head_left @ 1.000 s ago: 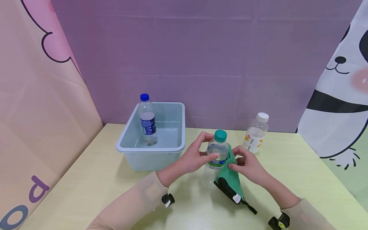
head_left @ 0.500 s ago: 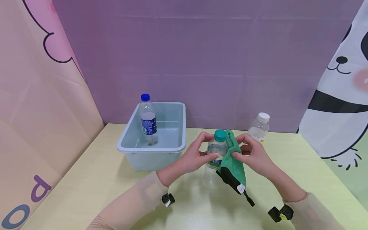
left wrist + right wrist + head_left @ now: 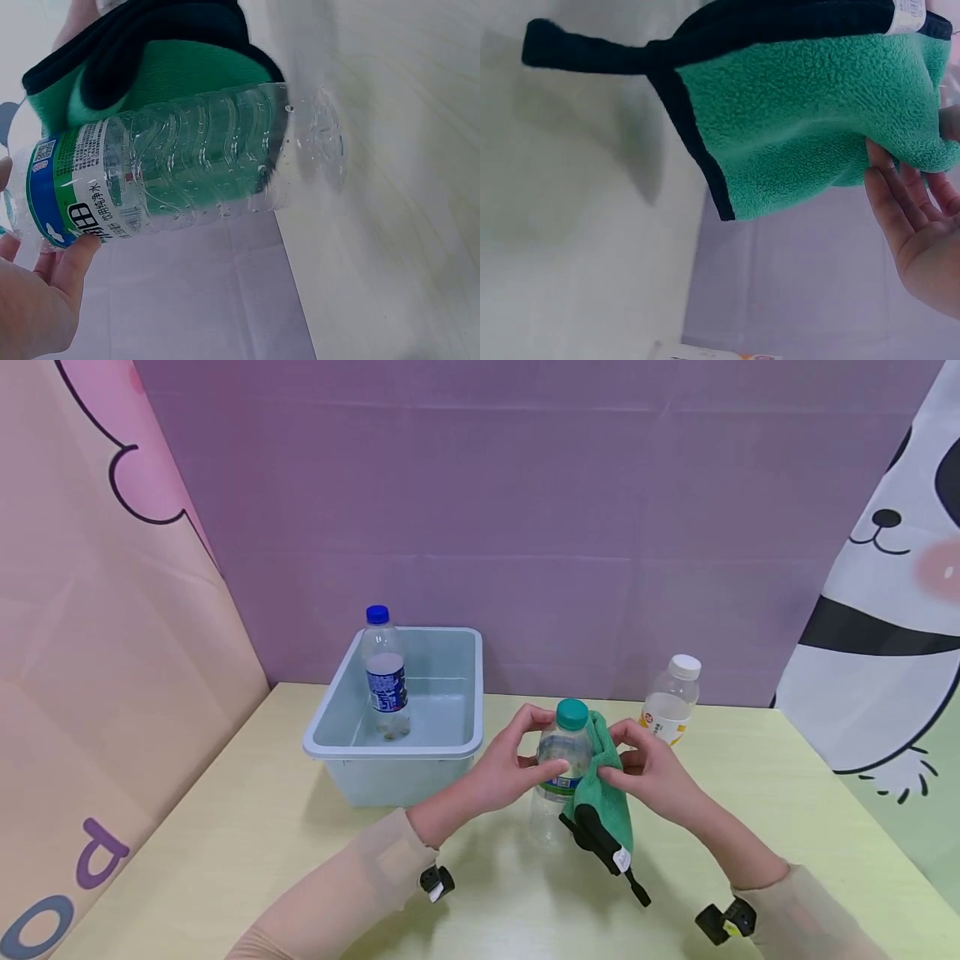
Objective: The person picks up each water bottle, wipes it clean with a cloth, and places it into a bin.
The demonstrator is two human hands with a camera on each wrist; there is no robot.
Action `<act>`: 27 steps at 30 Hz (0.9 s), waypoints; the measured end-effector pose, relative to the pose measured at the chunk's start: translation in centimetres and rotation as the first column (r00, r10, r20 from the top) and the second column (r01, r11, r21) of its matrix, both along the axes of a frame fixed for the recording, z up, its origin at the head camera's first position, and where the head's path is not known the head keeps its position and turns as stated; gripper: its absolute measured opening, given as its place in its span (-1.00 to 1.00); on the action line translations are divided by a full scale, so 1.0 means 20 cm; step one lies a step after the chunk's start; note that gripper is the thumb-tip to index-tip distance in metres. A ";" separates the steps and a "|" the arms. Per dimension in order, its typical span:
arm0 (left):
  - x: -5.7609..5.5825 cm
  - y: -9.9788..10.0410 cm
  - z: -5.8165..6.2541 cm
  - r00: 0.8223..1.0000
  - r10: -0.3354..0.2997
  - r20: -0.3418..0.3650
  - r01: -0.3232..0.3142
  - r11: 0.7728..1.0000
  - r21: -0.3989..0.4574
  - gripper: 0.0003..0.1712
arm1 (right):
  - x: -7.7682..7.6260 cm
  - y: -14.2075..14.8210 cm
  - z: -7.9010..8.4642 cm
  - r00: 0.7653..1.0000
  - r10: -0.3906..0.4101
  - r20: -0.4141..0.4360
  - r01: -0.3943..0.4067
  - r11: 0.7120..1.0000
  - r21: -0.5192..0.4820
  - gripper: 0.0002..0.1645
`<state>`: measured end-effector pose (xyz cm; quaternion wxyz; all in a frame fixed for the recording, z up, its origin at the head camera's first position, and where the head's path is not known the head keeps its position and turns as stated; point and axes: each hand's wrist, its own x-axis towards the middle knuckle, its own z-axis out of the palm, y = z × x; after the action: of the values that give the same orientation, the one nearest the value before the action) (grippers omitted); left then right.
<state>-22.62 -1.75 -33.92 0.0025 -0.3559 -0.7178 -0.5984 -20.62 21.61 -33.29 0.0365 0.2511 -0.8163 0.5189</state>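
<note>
While the left hand [image 3: 506, 768] curls round the upper part of a green-capped plastic water bottle [image 3: 195, 161], thumb on the near side, the right hand [image 3: 656, 774] pinches a green fleecy cloth [image 3: 802, 112] with black edging at the bottle's right side. The bottle is roughly upright at about the middle of the counter [image 3: 210, 852]; whether its base touches the surface, I cannot tell. The cloth's black-trimmed lower edge hangs above the counter, and a black loop [image 3: 638, 888] dangles from its near corner.

A pale blue plastic basin [image 3: 401, 781] sits near the counter's far edge, its near right corner just beside the left hand. Inside it, toward the left wall, stands a blue-capped bottle [image 3: 386, 681], cap above the rim; basin floor shows to its right. Beyond the right hand, which hides its base, a white-capped bottle [image 3: 670, 702] stands near the far edge, well apart from the basin. Behind that edge rises a purple backdrop [image 3: 450, 510]. Broad stretches of counter show left of the basin and right of the right hand.
</note>
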 end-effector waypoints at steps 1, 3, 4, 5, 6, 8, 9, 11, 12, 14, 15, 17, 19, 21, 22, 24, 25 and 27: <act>0.00 0.00 0.00 1.000 -0.001 0.003 0.001 1.000 -0.002 -0.46 | 0.00 0.00 -0.02 1.000 0.003 0.010 -0.003 1.000 0.005 -0.64; 0.00 0.00 0.00 1.000 -0.002 0.010 0.002 1.000 -0.003 -0.46 | -0.02 0.01 -0.05 1.000 0.011 0.030 -0.011 1.000 0.016 -0.65; 0.00 0.00 0.00 1.000 -0.003 0.013 0.003 1.000 -0.005 -0.46 | -0.02 0.01 -0.07 0.999 0.014 0.039 -0.016 1.000 0.026 -0.65; 0.00 0.00 0.00 1.000 -0.002 0.017 0.002 1.000 -0.006 -0.46 | -0.02 0.01 -0.08 0.999 0.018 0.049 -0.019 0.999 0.037 -0.66; 0.00 0.00 0.00 1.000 -0.002 0.021 0.003 1.000 -0.008 -0.46 | -0.03 0.01 -0.10 0.998 0.020 0.060 -0.023 0.998 0.051 -0.66; 0.00 0.00 0.00 1.000 0.001 0.025 -0.001 1.000 -0.014 -0.46 | -0.04 0.02 -0.13 0.997 0.028 0.074 -0.033 0.997 0.074 -0.67; 0.00 0.00 0.00 1.000 0.002 0.027 -0.002 1.000 -0.016 -0.46 | -0.04 0.02 -0.15 0.996 0.031 0.079 -0.038 0.995 0.088 -0.68; 0.00 0.00 0.00 1.000 0.006 0.028 -0.005 1.000 -0.022 -0.46 | -0.04 0.02 -0.18 0.996 0.030 0.089 -0.041 0.991 0.126 -0.69; 0.00 0.00 0.00 1.000 0.006 0.027 -0.006 1.000 -0.025 -0.46 | -0.05 0.02 -0.19 0.995 0.034 0.092 -0.047 0.988 0.146 -0.69; 0.00 0.00 0.00 1.000 0.007 0.023 -0.007 1.000 -0.026 -0.46 | -0.05 0.01 -0.22 0.994 0.041 0.102 -0.060 0.980 0.188 -0.70; 0.00 0.00 0.01 1.000 0.007 0.021 -0.007 1.000 -0.026 -0.46 | -0.05 0.01 -0.23 0.993 0.044 0.105 -0.065 0.976 0.208 -0.70; 0.00 0.00 0.00 1.000 0.009 0.017 -0.008 1.000 -0.028 -0.46 | -0.06 0.00 -0.25 0.992 0.053 0.113 -0.078 0.970 0.231 -0.70; 0.00 0.00 0.00 1.000 0.009 0.014 -0.009 1.000 -0.029 -0.46 | -0.06 0.00 -0.26 0.992 0.058 0.116 -0.084 0.967 0.240 -0.70; 0.00 0.00 0.00 1.000 0.012 0.013 -0.012 0.999 -0.032 -0.46 | -0.06 0.01 -0.27 0.993 0.054 0.107 -0.079 0.968 0.240 -0.70; 0.00 0.00 0.00 1.000 0.014 0.013 -0.013 0.999 -0.033 -0.46 | -0.06 0.01 -0.28 0.994 0.050 0.102 -0.073 0.968 0.241 -0.70; 0.00 0.00 0.01 1.000 0.015 0.013 -0.014 0.999 -0.034 -0.46 | -0.06 0.01 -0.28 0.995 0.042 0.095 -0.063 0.969 0.238 -0.70; 0.01 0.00 0.01 1.000 0.017 0.012 -0.016 0.999 -0.036 -0.46 | -0.06 0.02 -0.28 0.995 0.039 0.093 -0.059 0.970 0.234 -0.71; 0.01 0.00 0.01 1.000 0.020 0.014 -0.019 0.999 -0.044 -0.46 | -0.06 0.02 -0.28 0.995 0.031 0.090 -0.051 0.973 0.224 -0.71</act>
<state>-22.44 -1.81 -33.65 -0.0046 -0.3447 -0.7343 -0.5849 -21.75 22.08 -38.97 -0.0383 0.2479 -0.8655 0.4337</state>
